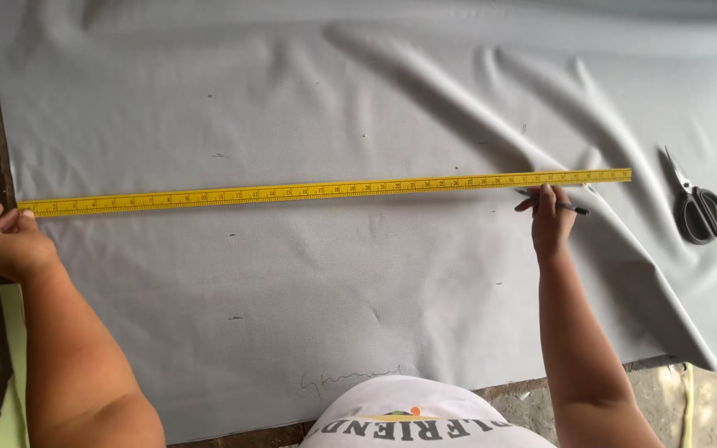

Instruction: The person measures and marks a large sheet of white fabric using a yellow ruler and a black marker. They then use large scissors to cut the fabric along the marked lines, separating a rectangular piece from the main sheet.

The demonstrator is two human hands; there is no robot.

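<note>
On the cloth: a long yellow ruler (325, 190) lies flat across the grey fabric (292, 282), running nearly its full width.
Ruler handling: judged stiff, light, prone to sliding; best pressed down at both ends.
Left hand (10, 242): fingers curled, pinning the ruler's left end at the fabric edge.
Right hand (550, 222): pinching a dark pen (573, 207) just below the ruler's right part.
Fabric: soft, wrinkled at right.
Scissors (697, 207): resting well apart, far right.
</note>
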